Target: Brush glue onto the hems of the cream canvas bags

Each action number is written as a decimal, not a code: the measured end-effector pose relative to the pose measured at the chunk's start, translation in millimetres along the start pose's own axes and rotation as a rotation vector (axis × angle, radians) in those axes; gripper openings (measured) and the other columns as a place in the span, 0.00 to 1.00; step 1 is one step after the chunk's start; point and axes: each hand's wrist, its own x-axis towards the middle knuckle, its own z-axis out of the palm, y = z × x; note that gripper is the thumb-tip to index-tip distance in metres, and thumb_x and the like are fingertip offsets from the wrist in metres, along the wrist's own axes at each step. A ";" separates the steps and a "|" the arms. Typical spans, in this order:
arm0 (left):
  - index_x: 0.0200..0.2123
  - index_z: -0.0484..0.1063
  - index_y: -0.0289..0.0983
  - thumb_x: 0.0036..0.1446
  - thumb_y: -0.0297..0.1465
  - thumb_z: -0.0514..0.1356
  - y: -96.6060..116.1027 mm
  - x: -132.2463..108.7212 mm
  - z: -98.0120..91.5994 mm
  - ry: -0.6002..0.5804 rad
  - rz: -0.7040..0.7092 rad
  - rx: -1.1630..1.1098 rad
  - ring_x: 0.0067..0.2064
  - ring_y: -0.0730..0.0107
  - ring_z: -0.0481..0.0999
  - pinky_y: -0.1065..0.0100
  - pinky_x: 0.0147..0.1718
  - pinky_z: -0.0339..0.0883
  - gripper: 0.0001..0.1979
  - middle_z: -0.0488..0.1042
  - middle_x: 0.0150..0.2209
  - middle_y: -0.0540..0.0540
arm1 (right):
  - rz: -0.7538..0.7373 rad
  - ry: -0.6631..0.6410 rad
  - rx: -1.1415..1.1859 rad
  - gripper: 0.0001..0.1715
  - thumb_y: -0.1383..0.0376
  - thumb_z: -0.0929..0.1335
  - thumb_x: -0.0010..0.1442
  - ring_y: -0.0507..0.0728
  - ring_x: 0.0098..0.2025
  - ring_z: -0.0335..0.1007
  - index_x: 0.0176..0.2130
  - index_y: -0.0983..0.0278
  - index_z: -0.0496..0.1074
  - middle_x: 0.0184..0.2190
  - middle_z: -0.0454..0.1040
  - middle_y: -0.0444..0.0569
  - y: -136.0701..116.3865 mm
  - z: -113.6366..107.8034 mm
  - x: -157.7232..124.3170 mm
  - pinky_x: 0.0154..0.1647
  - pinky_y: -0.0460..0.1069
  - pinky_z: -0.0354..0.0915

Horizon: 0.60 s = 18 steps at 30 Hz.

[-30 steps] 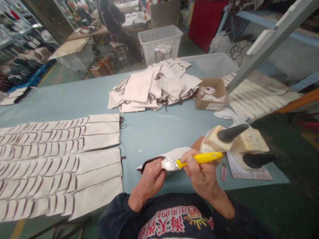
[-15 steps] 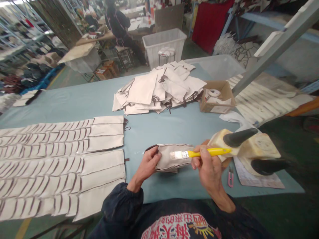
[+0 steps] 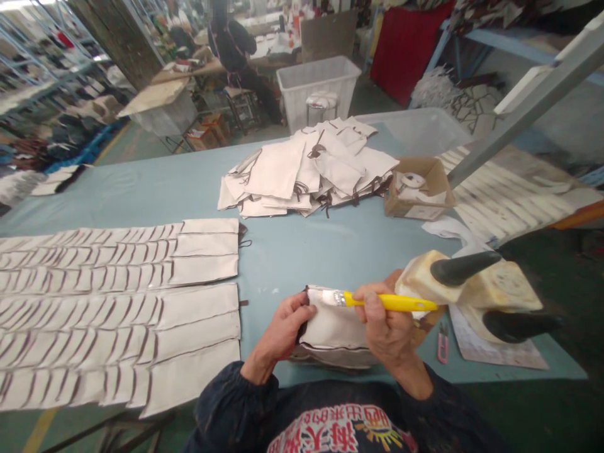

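A cream fabric pouch (image 3: pixel 333 324) with dark brown edging lies in front of me at the table's near side. My left hand (image 3: pixel 289 324) pinches its left edge between thumb and fingers. My right hand (image 3: pixel 387 321) is closed around the yellow handle of a paintbrush (image 3: pixel 401 302), whose bristles point left and touch the pouch near its upper left corner. The right end of the pouch is hidden behind my right hand. Just beyond that hand stand yellowed containers (image 3: pixel 422 274) with black spouts.
Overlapping rows of cream pieces (image 3: pixel 202 299) cover the left of the blue table (image 3: pixel 283 251). A heap of pouches (image 3: pixel 306 167) lies at the back beside a cardboard box (image 3: pixel 418 189). Pink thread snips (image 3: pixel 442 345) lie at right. A person (image 3: pixel 233 47) is in the background.
The brush has moved left and slightly down to the pouch's upper left. More of the pouch's cream face now shows toward me, with its lower edge nearer my body.
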 end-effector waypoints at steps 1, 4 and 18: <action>0.43 0.81 0.33 0.53 0.39 0.67 -0.8 -0.8 0.4 -0.003 0.001 -0.009 0.28 0.71 0.73 0.72 0.30 0.65 0.18 0.79 0.29 0.47 | 0.005 -0.032 -0.018 0.18 0.56 0.62 0.73 0.52 0.19 0.64 0.35 0.61 0.73 0.20 0.67 0.40 1.9 2.9 -1.0 0.22 0.47 0.62; 0.47 0.80 0.34 0.53 0.39 0.67 -5.4 -0.6 0.4 -0.002 0.009 -0.042 0.32 0.68 0.76 0.70 0.34 0.68 0.20 0.81 0.32 0.46 | 0.047 -0.037 -0.015 0.18 0.56 0.61 0.74 0.52 0.22 0.66 0.37 0.61 0.72 0.22 0.69 0.40 10.4 18.6 0.2 0.25 0.48 0.64; 0.43 0.80 0.31 0.61 0.60 0.54 -40.1 88.2 -101.3 0.277 -0.109 0.259 0.41 0.54 0.79 0.61 0.38 0.68 0.36 0.83 0.41 0.35 | 0.383 0.148 0.118 0.26 0.45 0.65 0.69 0.52 0.19 0.61 0.35 0.63 0.72 0.17 0.64 0.39 37.7 -4.5 -20.4 0.19 0.46 0.60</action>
